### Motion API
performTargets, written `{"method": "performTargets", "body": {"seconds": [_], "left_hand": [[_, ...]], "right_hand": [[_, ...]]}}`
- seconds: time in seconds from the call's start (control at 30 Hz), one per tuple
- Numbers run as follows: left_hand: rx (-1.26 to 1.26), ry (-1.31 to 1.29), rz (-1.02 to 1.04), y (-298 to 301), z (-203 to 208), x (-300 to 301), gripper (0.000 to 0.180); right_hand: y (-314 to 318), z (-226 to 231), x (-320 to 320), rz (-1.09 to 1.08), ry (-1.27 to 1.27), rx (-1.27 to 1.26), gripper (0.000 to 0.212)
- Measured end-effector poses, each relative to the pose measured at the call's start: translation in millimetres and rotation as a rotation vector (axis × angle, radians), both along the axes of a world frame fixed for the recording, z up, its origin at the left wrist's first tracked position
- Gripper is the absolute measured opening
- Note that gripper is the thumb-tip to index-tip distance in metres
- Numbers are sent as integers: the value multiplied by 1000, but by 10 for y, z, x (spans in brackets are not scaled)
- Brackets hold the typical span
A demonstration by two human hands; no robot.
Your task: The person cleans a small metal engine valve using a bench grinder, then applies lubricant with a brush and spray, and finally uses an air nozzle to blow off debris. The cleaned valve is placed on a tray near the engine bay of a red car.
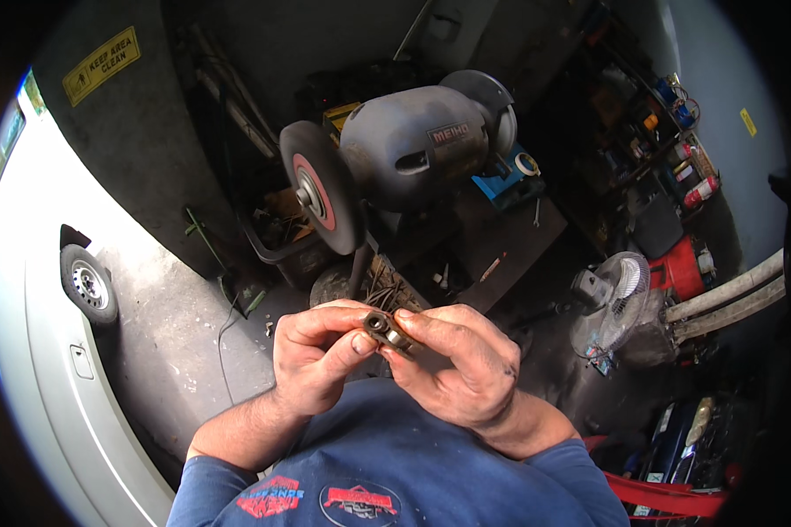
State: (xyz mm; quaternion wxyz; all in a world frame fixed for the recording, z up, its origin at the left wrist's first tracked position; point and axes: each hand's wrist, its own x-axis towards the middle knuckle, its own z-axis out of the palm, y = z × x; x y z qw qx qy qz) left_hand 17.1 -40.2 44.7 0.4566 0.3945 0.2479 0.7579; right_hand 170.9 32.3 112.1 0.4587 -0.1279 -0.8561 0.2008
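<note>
A small dark metal part (385,328) with a round hole in its end is held up in front of my chest by both hands. My left hand (318,356) pinches its left end between thumb and fingers. My right hand (457,360) grips its right end, and my fingers hide most of the piece. Just beyond my hands stands a grey bench grinder (413,145) with a dark grinding wheel (321,186) on its left side.
A silver car (57,351) with a wheel (88,285) stands at the left on the concrete floor. A small fan (611,303) and a red container (681,268) sit at the right below cluttered shelves (668,149). A box of scrap (286,233) lies under the grinder.
</note>
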Motion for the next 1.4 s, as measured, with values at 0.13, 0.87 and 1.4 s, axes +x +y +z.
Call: {"method": "performTargets", "body": {"seconds": [0.13,0.87,1.4], "left_hand": [[8,16,-24,29,3,-5,19],[-456,-203,23,300,-672,-198,25],[-895,-908,315,-1602,-2763,-452,27]], "right_hand": [[1,-17,7,-42,-4,42,34],[368,-629,-333,-27,-333,-584,13],[-746,-2536,-1750,529,-1616,-626,43]]}}
